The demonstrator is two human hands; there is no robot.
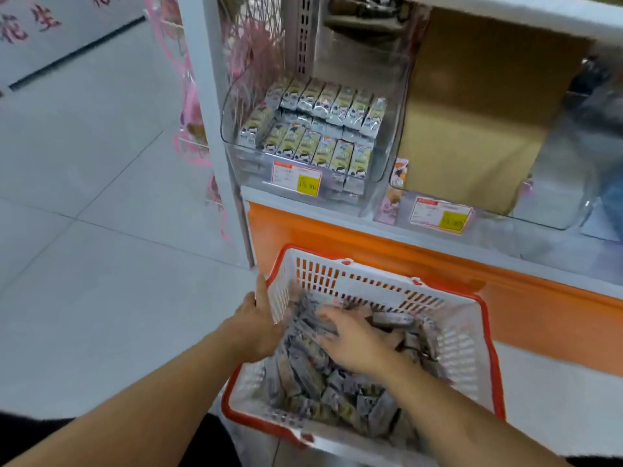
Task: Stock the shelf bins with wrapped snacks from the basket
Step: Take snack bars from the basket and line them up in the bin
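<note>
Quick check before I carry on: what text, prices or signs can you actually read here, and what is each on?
"花生": red characters on the white wall panel.
Left bin price tag: print blurred, unreadable.
Right bin price tag: also unreadable.
Snack packs in the bin: print too small.
</note>
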